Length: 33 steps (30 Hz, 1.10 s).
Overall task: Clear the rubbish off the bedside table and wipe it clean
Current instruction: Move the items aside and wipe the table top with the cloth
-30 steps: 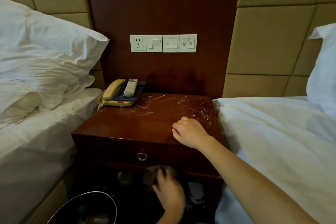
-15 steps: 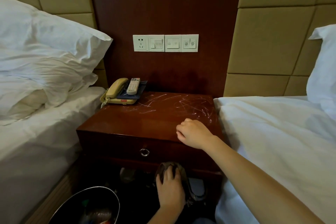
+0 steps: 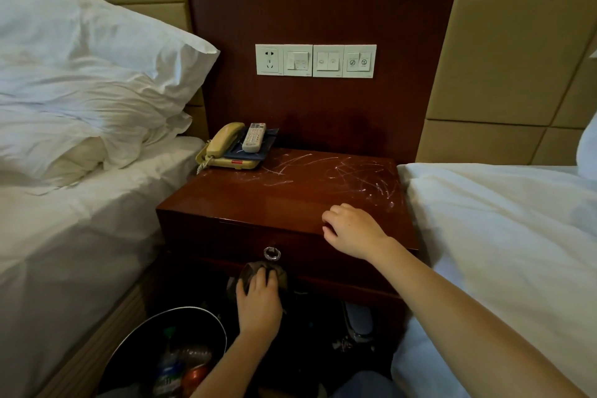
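The dark wooden bedside table [image 3: 245, 203] stands between two beds, and white scribbled marks [image 3: 355, 174] cover the back and right of its top. My left hand [image 3: 258, 304] is low in front of the table, just under the drawer's ring pull [image 3: 272, 253], and grips a bunched dark grey cloth [image 3: 250, 271]. My right hand [image 3: 352, 229] rests on the top near the front right edge. Its fingers are loosely curled and hold nothing.
A beige telephone [image 3: 226, 145] with a white remote [image 3: 254, 137] on it sits at the table's back left corner. A black bin [image 3: 181, 312] holding bottles stands on the floor at the lower left. White beds flank the table, and wall switches [image 3: 316, 60] are above.
My left hand has come up from the dark space under the table with the cloth, to just below the drawer pull. My right hand has stayed on the table's front edge.
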Each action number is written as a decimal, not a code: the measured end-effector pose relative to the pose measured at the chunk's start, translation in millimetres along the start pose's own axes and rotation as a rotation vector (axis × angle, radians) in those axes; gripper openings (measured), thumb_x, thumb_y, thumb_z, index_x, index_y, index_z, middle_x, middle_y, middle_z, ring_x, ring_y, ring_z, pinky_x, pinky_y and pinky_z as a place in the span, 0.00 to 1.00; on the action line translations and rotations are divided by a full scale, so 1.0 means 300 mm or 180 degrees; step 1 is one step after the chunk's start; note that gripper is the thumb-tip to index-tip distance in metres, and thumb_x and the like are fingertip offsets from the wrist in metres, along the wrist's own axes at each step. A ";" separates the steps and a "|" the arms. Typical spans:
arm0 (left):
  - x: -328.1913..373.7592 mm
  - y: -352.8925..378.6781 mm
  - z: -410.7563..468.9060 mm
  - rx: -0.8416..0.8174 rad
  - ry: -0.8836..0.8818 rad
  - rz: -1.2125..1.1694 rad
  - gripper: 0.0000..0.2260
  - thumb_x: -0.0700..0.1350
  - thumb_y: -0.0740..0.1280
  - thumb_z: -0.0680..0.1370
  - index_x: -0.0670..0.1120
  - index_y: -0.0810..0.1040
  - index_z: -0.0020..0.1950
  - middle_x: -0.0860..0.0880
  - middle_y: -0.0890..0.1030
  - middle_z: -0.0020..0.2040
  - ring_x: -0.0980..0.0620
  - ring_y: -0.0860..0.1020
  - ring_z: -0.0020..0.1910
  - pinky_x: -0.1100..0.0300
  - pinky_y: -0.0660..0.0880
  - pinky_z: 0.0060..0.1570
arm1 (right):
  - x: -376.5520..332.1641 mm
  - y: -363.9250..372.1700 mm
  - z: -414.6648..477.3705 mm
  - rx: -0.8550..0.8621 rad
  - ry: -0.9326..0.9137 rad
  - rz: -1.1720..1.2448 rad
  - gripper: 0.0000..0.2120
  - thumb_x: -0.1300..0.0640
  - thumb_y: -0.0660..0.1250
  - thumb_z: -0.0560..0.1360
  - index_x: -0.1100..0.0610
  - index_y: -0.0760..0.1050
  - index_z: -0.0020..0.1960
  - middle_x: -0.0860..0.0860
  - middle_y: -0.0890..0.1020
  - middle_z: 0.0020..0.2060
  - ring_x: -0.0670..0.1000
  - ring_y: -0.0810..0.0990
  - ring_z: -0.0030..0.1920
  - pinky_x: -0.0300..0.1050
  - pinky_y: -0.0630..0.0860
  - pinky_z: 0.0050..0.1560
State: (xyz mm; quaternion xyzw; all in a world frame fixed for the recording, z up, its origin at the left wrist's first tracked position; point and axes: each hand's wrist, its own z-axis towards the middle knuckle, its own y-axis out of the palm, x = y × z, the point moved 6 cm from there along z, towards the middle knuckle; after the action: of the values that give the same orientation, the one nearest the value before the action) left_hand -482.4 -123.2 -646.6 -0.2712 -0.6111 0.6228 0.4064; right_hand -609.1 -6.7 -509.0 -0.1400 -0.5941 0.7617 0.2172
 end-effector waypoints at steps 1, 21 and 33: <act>-0.016 -0.003 0.010 0.0010 -0.0049 -0.0030 0.24 0.47 0.56 0.81 0.48 0.56 0.77 0.48 0.57 0.77 0.51 0.55 0.76 0.48 0.50 0.74 | 0.001 0.002 0.001 -0.0004 0.0019 0.0017 0.15 0.51 0.56 0.80 0.57 0.74 0.59 0.51 0.77 0.51 0.51 0.74 0.53 0.45 0.74 0.49; 0.198 -0.116 -0.075 0.0348 -0.1330 -0.4151 0.16 0.41 0.53 0.83 0.44 0.69 0.70 0.46 0.74 0.64 0.48 0.72 0.63 0.56 0.67 0.63 | 0.090 0.020 0.000 -0.0049 0.0783 0.1287 0.12 0.51 0.61 0.77 0.52 0.80 0.55 0.49 0.82 0.49 0.48 0.81 0.43 0.49 0.80 0.49; -0.041 -0.213 0.054 0.0936 -0.1885 -0.4372 0.17 0.43 0.52 0.82 0.44 0.71 0.69 0.44 0.76 0.62 0.47 0.75 0.57 0.48 0.71 0.63 | 0.090 0.033 -0.012 -0.0084 0.0835 0.1418 0.12 0.50 0.60 0.77 0.52 0.81 0.53 0.49 0.84 0.48 0.48 0.77 0.55 0.48 0.76 0.56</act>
State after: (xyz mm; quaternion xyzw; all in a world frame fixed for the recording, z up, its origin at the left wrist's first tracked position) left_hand -478.4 -147.2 -584.3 0.4052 -0.6369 0.3518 0.5535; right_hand -632.3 7.8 -518.3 -0.3679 -0.5253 0.7583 0.1174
